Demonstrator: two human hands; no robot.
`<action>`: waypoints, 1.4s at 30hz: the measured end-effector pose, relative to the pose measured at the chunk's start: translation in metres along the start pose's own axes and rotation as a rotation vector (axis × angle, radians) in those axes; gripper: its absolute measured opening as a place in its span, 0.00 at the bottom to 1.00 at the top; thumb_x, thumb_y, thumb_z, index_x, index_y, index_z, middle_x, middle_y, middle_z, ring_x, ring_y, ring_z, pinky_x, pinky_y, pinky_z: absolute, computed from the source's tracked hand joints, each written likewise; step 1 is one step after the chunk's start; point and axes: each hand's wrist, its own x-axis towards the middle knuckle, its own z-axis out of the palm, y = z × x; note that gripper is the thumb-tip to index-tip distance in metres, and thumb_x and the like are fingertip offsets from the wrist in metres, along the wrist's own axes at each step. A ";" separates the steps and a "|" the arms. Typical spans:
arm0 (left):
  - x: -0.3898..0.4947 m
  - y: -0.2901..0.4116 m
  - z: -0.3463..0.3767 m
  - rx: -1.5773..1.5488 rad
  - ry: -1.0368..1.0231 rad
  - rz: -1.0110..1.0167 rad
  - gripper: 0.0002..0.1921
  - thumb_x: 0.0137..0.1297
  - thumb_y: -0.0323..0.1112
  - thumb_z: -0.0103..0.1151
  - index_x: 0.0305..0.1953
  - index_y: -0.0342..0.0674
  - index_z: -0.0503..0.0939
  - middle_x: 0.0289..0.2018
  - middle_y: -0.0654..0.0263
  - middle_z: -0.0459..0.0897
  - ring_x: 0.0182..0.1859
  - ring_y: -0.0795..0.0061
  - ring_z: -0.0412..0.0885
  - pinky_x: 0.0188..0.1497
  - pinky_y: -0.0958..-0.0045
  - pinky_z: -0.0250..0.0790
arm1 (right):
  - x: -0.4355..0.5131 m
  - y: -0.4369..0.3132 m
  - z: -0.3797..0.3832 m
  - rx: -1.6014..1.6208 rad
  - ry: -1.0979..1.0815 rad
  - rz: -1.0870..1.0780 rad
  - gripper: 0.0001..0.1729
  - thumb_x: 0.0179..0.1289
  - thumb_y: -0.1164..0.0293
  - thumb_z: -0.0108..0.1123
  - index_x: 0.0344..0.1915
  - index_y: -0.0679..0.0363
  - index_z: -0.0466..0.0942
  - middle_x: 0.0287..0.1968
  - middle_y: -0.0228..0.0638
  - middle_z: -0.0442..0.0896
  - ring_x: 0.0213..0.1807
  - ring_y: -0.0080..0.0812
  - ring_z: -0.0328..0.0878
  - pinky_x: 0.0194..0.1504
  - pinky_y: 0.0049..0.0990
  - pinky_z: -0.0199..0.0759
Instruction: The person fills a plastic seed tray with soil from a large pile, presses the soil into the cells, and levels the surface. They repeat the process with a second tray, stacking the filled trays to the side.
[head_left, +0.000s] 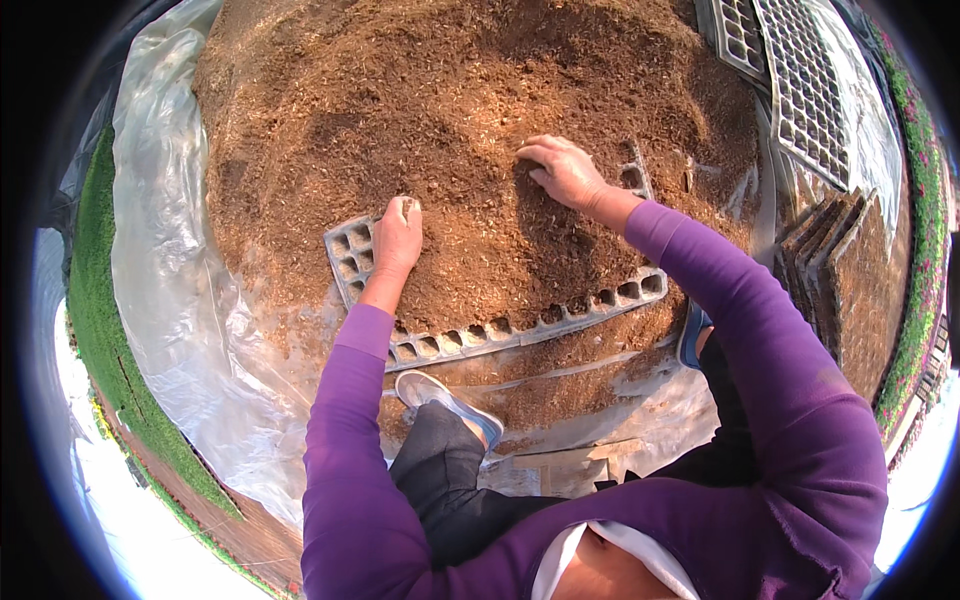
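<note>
A plastic cell tray lies on the ground before me, mostly buried under loose brown potting mix. Bare cells show along its near edge, its left end and a bit of its right end. My left hand is at the tray's left part, its fingers curled down; whether anything is between them is hidden. Farther right and forward, my right hand is over the heaped mix, palm down, fingers bent and thumb side apart, with nothing seen in it.
Empty-celled trays lie at the upper right, above a stack of soil-covered trays. Clear plastic sheeting runs along the left, beside green plants. My shoe stands close to the tray's near edge. Pink flowers line the far right.
</note>
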 end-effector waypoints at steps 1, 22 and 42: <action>0.001 0.002 -0.005 -0.072 -0.044 -0.072 0.19 0.53 0.26 0.52 0.49 0.44 0.71 0.35 0.52 0.78 0.38 0.53 0.78 0.37 0.60 0.70 | -0.001 -0.003 0.001 0.202 -0.075 -0.115 0.16 0.56 0.73 0.58 0.47 0.54 0.76 0.50 0.34 0.75 0.53 0.36 0.72 0.57 0.31 0.66; 0.045 0.085 0.005 -0.619 -0.507 -0.063 0.48 0.49 0.49 0.66 0.64 0.28 0.52 0.58 0.46 0.66 0.59 0.59 0.66 0.62 0.62 0.58 | 0.032 -0.012 0.007 0.220 -0.327 0.309 0.22 0.59 0.55 0.54 0.42 0.64 0.74 0.37 0.45 0.79 0.42 0.36 0.76 0.49 0.35 0.70; 0.066 0.055 0.014 -0.526 -0.446 -0.167 0.40 0.54 0.49 0.59 0.63 0.31 0.58 0.63 0.48 0.60 0.65 0.58 0.58 0.65 0.62 0.50 | 0.072 0.003 0.011 0.258 -0.350 0.143 0.45 0.48 0.44 0.61 0.64 0.50 0.60 0.63 0.44 0.64 0.63 0.43 0.61 0.63 0.36 0.56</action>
